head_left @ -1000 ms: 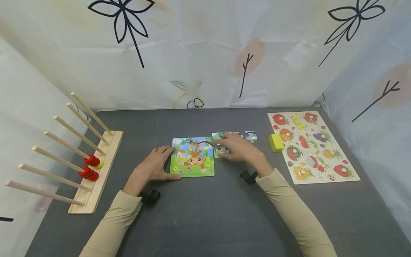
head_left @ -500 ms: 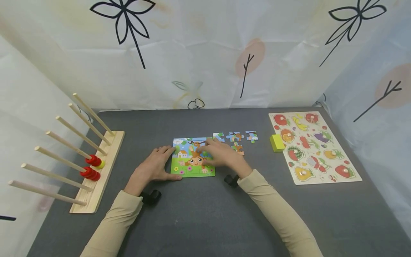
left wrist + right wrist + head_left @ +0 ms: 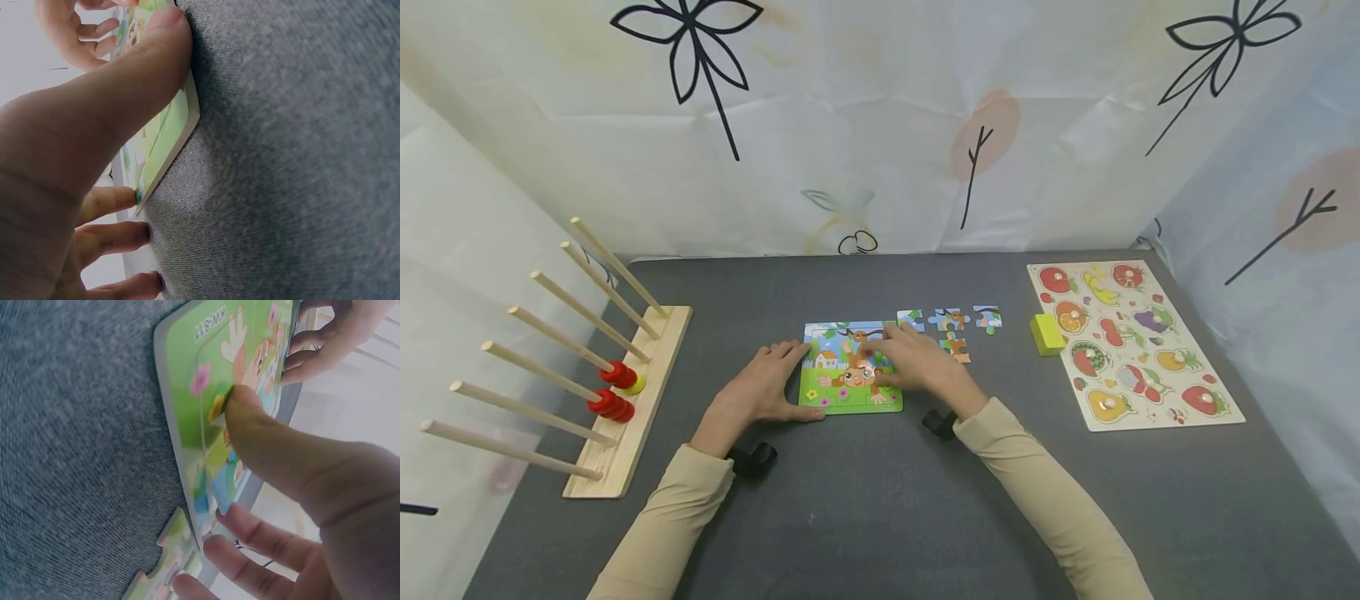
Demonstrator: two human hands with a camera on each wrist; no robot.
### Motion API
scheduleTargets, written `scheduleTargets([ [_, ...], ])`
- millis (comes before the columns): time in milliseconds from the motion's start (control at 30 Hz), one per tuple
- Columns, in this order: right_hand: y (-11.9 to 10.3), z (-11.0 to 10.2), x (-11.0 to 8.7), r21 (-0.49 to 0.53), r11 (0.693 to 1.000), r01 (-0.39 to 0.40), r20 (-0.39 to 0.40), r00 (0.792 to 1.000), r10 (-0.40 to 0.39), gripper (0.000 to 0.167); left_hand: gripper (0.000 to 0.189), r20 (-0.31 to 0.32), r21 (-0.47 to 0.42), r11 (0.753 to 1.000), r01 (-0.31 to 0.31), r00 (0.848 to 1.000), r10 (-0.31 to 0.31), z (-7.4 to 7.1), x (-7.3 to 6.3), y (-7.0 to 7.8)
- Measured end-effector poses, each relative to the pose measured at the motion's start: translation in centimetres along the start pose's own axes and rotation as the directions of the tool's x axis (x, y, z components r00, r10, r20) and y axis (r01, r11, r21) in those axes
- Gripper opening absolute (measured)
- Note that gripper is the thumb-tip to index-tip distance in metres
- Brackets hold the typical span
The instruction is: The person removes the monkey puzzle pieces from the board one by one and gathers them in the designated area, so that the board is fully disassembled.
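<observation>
A small picture-puzzle board (image 3: 850, 404) with a monkey scene lies flat on the dark table. My left hand (image 3: 760, 383) steadies its near left corner, thumb along the front edge and fingertips at the left side. Over the board's right part, my right hand (image 3: 917, 358) pinches a puzzle piece (image 3: 222, 481) between thumb and index finger. That piece sits tilted close over the board in the right wrist view; my hand mostly hides it from the head camera. Loose pieces lie behind and right of the board, among them a blue one (image 3: 988, 318) and an orange one (image 3: 956, 347).
At the left stands a wooden peg rack (image 3: 651, 367) with red and yellow rings on two of its slanting pegs. A yellow block (image 3: 1047, 334) touches the edge of a fruit-picture board (image 3: 1150, 367) on the right. Patterned cloth (image 3: 880, 167) hangs behind the table.
My right hand has picked up the loose piece just right of the board and carried it left over the board. In the last half second it has barely moved. My left hand has stayed put.
</observation>
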State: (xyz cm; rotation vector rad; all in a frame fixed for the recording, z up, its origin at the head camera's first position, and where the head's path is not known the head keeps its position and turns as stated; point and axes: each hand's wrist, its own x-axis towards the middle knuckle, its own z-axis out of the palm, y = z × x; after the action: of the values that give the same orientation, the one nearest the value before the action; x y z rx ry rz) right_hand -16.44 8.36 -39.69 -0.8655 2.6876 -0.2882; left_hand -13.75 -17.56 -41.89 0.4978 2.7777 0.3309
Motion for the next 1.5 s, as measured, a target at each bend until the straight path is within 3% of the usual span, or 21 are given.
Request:
scheduleTargets([
  [1033,-0.5,-0.4,-0.4,-0.090,0.996,0.024,-0.022,0.999,-0.026,0.053,0.112,-0.009,-0.001,1.000,-0.004,1.000,0.004,-0.1,-0.1,0.2],
  [1200,-0.2,-0.6,-0.8,-0.067,0.998,0.022,-0.051,0.998,-0.025,0.057,0.112,-0.009,-0.001,1.000,-0.009,1.000,0.009,0.0,-0.1,0.2],
  [1500,1.4,-1.2,-3.0,-0.120,0.991,0.050,-0.148,0.987,-0.068,0.056,0.113,-0.012,0.002,1.000,0.000,1.000,0.000,0.1,0.0,0.1],
])
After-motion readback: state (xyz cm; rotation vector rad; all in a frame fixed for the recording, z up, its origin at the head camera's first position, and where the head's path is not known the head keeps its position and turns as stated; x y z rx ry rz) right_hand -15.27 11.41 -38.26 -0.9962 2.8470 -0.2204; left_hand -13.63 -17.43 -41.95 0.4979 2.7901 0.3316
